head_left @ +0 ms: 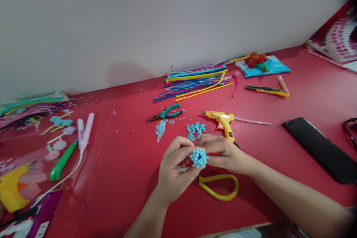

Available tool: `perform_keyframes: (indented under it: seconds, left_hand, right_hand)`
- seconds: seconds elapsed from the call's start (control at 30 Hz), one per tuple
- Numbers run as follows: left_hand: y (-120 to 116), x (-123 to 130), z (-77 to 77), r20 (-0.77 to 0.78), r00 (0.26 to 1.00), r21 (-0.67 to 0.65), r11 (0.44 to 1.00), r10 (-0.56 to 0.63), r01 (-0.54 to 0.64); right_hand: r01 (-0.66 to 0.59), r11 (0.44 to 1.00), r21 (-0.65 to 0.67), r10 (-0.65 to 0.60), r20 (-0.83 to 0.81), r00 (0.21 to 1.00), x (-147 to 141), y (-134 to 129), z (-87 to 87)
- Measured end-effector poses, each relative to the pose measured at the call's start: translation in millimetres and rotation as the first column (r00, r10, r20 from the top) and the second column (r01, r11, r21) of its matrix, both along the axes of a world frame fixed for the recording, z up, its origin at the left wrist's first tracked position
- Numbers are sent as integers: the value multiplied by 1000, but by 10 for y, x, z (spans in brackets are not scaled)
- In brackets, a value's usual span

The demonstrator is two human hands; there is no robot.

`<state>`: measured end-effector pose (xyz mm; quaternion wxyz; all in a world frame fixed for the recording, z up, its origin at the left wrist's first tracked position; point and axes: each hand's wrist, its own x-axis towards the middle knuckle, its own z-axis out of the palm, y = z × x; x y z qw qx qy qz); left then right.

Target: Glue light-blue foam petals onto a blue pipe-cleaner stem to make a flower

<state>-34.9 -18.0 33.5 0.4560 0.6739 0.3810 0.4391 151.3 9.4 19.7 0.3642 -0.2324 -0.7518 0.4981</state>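
Note:
A small light-blue flower-like cluster [199, 157] of short fuzzy pieces is between my hands, above the red table. My left hand [175, 169] is closed on it from the left, thumb and fingers around its side. From the right, my right hand [224, 155] touches the cluster's edge with its fingers pinched together; their tips are partly hidden. Just beyond my hands lies a pile of cut light-blue pieces [196, 130]. Under my hands, scissors with yellow handles [220, 197] lie on the table, their blades mostly covered.
Beyond my hands are pliers [167, 112], a yellow glue gun [223, 119] and bundled pipe cleaners [195, 80]. A black phone [320, 148] lies right. At the left are a green-handled tool [63, 160], a pink iron [87, 132] and another yellow glue gun [12, 187].

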Motion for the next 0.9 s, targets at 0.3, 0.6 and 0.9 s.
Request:
perform_keyframes:
  seconds: [0.3, 0.6, 0.9]
  left_hand:
    - [44, 127, -9, 332, 926, -462, 887, 180, -7]
    - [137, 95, -50, 262, 917, -701, 712, 301, -34]
    - [153, 95, -84, 301, 900, -659, 751, 316, -43]
  right_hand:
    - [-19, 986, -164, 28, 50, 998, -54, -49, 69]
    - [551, 751, 364, -536, 823, 189, 488, 307, 50]
    - [704, 670, 235, -552, 792, 261, 617, 328, -341]
